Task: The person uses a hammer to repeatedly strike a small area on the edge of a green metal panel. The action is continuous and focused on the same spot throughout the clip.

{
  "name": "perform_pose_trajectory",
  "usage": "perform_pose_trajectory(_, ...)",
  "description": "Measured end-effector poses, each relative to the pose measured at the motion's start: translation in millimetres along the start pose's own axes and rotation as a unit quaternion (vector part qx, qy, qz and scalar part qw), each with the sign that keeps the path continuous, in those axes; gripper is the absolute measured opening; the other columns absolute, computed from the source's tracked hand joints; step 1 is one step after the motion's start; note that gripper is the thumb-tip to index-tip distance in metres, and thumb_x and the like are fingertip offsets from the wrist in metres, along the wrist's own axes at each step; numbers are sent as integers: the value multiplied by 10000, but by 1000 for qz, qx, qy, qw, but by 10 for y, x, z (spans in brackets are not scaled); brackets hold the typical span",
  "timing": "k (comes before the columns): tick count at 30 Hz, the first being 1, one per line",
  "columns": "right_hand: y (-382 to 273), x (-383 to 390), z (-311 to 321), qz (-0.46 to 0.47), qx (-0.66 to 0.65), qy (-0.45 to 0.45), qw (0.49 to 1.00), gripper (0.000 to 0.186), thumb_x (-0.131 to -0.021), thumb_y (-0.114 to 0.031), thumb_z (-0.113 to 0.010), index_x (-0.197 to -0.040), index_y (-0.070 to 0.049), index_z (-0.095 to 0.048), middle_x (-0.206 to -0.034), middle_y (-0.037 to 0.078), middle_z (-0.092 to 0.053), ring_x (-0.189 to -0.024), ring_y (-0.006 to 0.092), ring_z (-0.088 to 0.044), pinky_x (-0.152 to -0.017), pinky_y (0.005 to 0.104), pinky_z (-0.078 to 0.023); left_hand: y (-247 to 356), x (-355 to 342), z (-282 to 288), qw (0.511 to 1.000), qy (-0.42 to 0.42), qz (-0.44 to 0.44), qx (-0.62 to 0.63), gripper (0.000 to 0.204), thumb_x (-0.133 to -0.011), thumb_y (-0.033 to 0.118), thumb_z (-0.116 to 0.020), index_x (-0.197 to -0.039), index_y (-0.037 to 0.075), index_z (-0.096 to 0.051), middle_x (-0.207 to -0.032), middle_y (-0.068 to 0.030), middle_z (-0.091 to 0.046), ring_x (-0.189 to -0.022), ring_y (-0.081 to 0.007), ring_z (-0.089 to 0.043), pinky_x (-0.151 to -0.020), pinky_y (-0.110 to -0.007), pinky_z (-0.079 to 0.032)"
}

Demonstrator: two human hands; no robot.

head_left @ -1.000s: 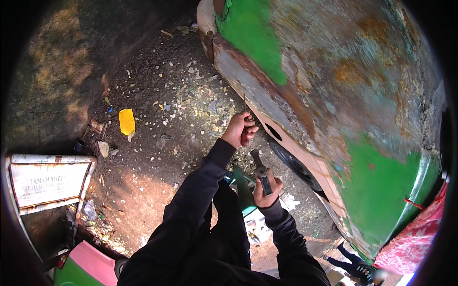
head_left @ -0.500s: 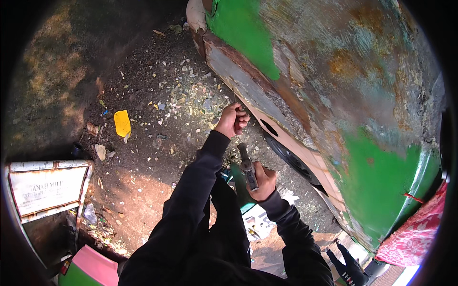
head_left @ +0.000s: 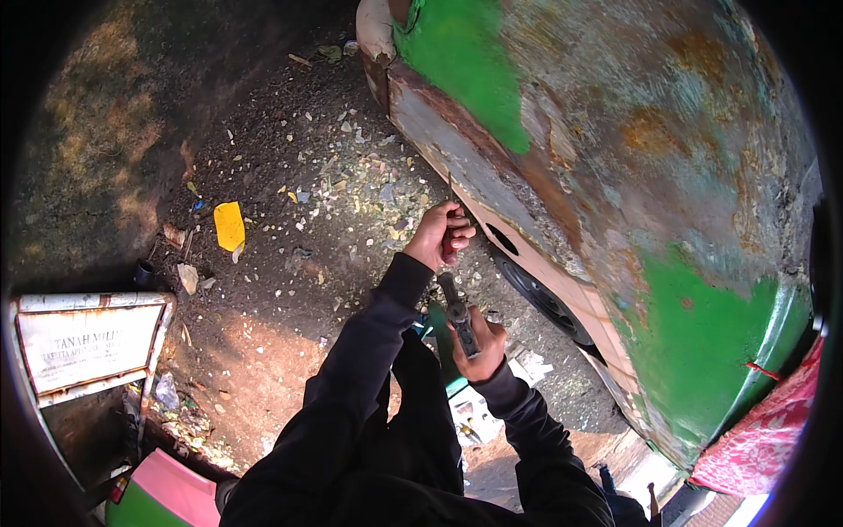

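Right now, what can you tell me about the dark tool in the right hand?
The dark tool looks like a hammer seen from above: a long grey-black head, apparently metal, narrower in the middle. It slants, its far end pointing toward the left hand. The right hand grips it, hiding most of any handle. It is held above the ground.

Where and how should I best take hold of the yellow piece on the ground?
Probably pinch the right long edge of the yellow piece, coming from the right: it looks flat, is longer than wide, and that edge faces the left hand. That hand should first be freed of its thin tool.
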State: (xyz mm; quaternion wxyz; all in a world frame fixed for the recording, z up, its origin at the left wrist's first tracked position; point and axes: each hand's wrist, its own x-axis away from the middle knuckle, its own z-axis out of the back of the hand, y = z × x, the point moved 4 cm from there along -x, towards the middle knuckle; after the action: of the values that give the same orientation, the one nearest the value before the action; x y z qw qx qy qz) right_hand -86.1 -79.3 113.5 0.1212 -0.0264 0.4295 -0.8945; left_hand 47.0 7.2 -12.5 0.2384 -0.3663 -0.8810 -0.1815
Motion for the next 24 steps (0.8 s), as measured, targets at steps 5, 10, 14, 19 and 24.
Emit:
perform_pose_trajectory(5, -66, -9, -27, 31, -1, 10, 999, 163, -704, -30, -602, -845, 7, -528, -588, 158, -556, -500, 349, -576, -454, 344, -423, -1, 21, -15, 1000, 10, -3, -4, 231, -909, 179, -392, -700, 88, -353, -534, 54, -240, -433, -87, -268, -301, -209, -274)
perform_pose_trajectory(10, 35, -22, -65, 114, 48, -7, 992, 169, -743, -91, -580, -891, -24, -534, -596, 133, -520, -505, 340, -546, -473, 392, -433, 16, -48, -43, 1000, 23, 10, -11, 224, -908, 194, -402, -705, 115, -351, -542, 50, -246, -419, -87, -298, -304, -218, -251)
perform_pose_trajectory(14, 338, -196, -140, -7, 151, -2, 988, 291, -683, -53, -592, -957, 14, -518, -612, 191, -545, -528, 376, -563, -474, 425, -432, 122, -252, 277, 999, 35, -3, 32, 224, -908, 198, -423, -710, 119, -354, -557, 34, -262, -429, -90, -310, -314, -212, -244)
perform_pose_trajectory(19, 302, -107, 63, -41, 129, 8, 991, 201, -738, -67, -579, -921, -18, -512, -602, 175, -549, -542, 368, -574, -489, 439, -430, 9, -235, 318, 998, 55, -31, -4, 201, -915, 168, -410, -734, 95, -363, -569, 34, -277, -467, -92, -294, -336, -199, -284)
perform_pose_trajectory(24, 398, 78, -2, -72, 84, 5, 994, 159, -731, -18, -584, -875, 0, -520, -561, 190, -545, -535, 387, -575, -468, 403, -431, -116, -130, 138, 998, 53, -1, -31, 185, -897, 183, -422, -747, 106, -346, -557, 32, -266, -468, -95, -302, -347, -231, -258)
